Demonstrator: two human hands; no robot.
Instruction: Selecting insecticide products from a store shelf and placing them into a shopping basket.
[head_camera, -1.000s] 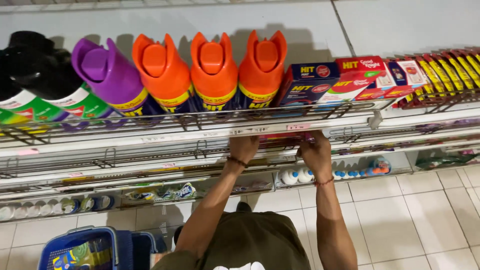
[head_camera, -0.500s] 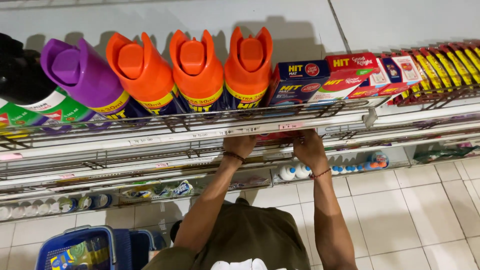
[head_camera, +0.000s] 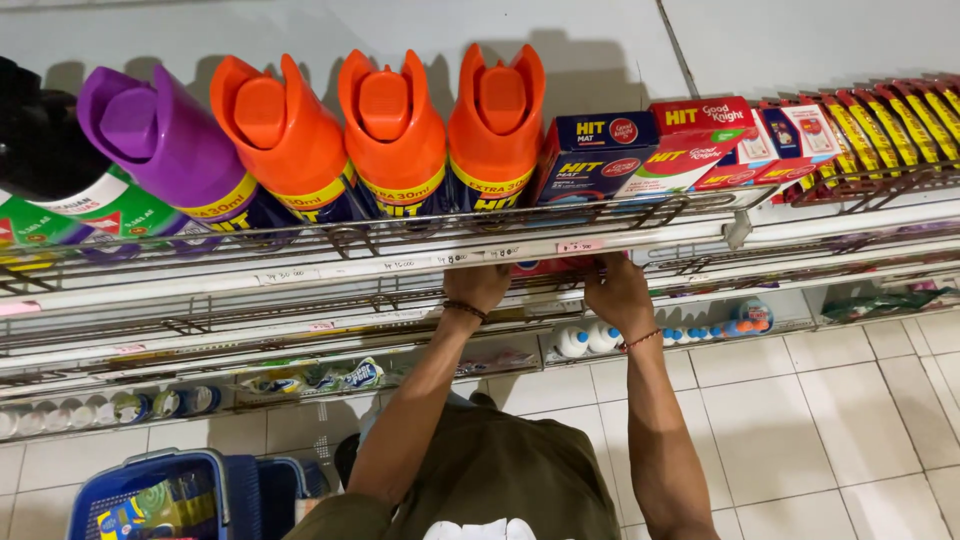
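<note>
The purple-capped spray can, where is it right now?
In the head view, the purple-capped spray can stands on the top shelf at the left, between a black-capped can and three orange-capped cans, well left of both hands.

Bright, even indoor light from overhead; the orange spray caps (head_camera: 395, 115) above the hands cast soft dark shadows on the white wall (head_camera: 300, 30) behind them, and the floor tiles (head_camera: 800, 400) right of the right hand (head_camera: 618, 295) show mild sheen. The shelf tier just beyond the left hand (head_camera: 478, 288) sits in shade, so what the fingers touch is unclear. Focus crisp centrally, wide-angle bending at the edges, slight softness low left near the blue basket (head_camera: 170, 495).
</note>
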